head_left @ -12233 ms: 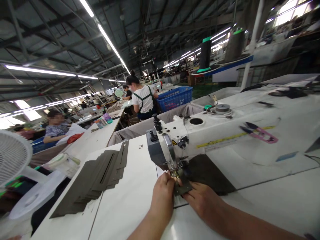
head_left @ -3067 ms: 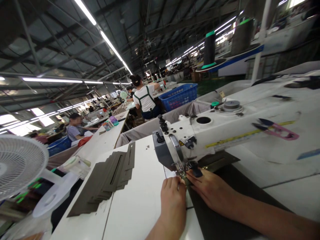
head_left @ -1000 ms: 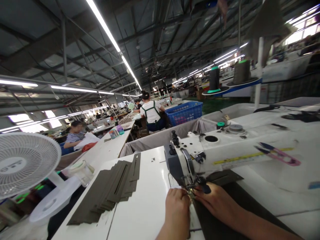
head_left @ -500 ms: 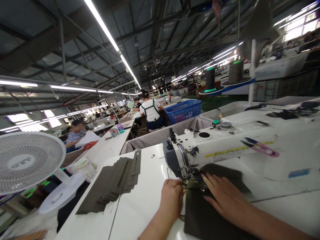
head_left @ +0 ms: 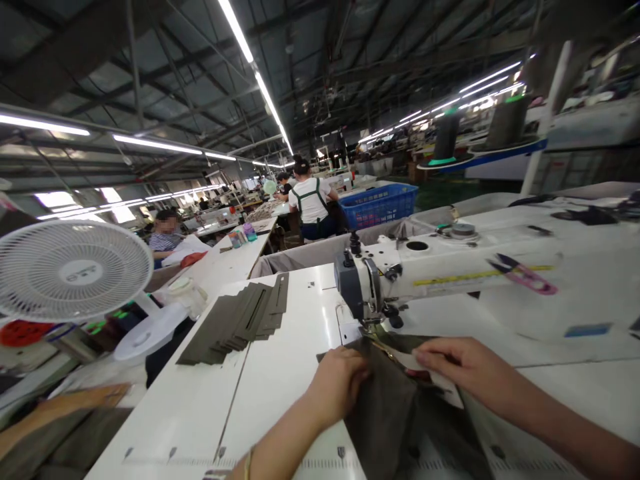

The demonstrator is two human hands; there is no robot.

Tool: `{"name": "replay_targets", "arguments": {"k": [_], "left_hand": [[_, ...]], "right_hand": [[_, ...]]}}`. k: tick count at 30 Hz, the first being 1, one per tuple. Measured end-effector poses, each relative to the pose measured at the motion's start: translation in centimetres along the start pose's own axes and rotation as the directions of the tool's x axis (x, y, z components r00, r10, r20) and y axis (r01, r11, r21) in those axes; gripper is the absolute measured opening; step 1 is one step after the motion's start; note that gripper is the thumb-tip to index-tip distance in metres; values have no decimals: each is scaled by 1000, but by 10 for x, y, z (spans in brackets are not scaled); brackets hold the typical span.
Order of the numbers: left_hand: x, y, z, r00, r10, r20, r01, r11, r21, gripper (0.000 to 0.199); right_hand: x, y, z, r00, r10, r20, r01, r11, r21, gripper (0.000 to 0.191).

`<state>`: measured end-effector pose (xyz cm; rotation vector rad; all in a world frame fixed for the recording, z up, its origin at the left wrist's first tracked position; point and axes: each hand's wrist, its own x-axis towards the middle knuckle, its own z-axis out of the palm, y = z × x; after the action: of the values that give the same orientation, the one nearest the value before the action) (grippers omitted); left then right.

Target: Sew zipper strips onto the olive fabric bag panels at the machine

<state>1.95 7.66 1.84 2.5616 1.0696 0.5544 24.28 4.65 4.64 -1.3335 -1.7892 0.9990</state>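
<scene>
A dark olive-grey fabric piece [head_left: 385,407] lies in front of the sewing machine [head_left: 373,283], folded and raised in the middle. Its upper edge, where a brassy line and a pale layer [head_left: 445,387] show, reaches the needle area. My left hand [head_left: 340,383] is closed on the fabric's left side, with its fingertips partly hidden. With thumb and fingers pinched, my right hand [head_left: 457,360] grips the piece at the pale layer, right of the needle. Left of the machine, a fanned stack of flat dark fabric pieces [head_left: 235,323] rests on the white table [head_left: 280,373].
Pink-handled thread snips [head_left: 525,273] lie on the machine arm near a yellow measuring tape [head_left: 450,279]. At the left stands a white fan [head_left: 75,270]. Thread cones [head_left: 447,137] sit behind the machine. A blue crate [head_left: 380,205] and a seated person [head_left: 313,203] are farther back.
Both hands have moved back from the needle area. The fabric, flat under the right hand before, is now lifted and folded, showing a pale layer. The camera view has shifted.
</scene>
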Motion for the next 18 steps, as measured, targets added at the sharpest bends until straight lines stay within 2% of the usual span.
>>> {"name": "replay_targets", "arguments": {"k": [3,5,10,14,16,17,18], "left_hand": [[5,3,-2,991,10,-132,-22,996,-91,27],[11,5,4,979,82,-187,-101,990,-95,32],[34,2,13,976,201,-84,-200,979,29,24],[44,-2,11,945,316,-80,-302,941,152,8],[44,-3,12,931,347,-114,-320,926,200,8],[43,-3,12,927,347,-139,-315,925,213,9],[42,-2,12,928,334,-167,-296,931,215,10]], "right_hand": [[8,-7,-12,997,61,40,-66,990,128,39],[7,-5,-11,998,61,33,-65,991,114,36],[4,0,-4,999,12,49,-7,996,-89,37],[11,-6,-11,997,-31,64,42,983,-176,36],[9,-12,-14,990,-138,-11,130,952,-279,32],[5,-14,-11,965,-245,-97,194,910,-367,30],[-1,-14,-5,907,-382,-176,262,841,-473,28]]}}
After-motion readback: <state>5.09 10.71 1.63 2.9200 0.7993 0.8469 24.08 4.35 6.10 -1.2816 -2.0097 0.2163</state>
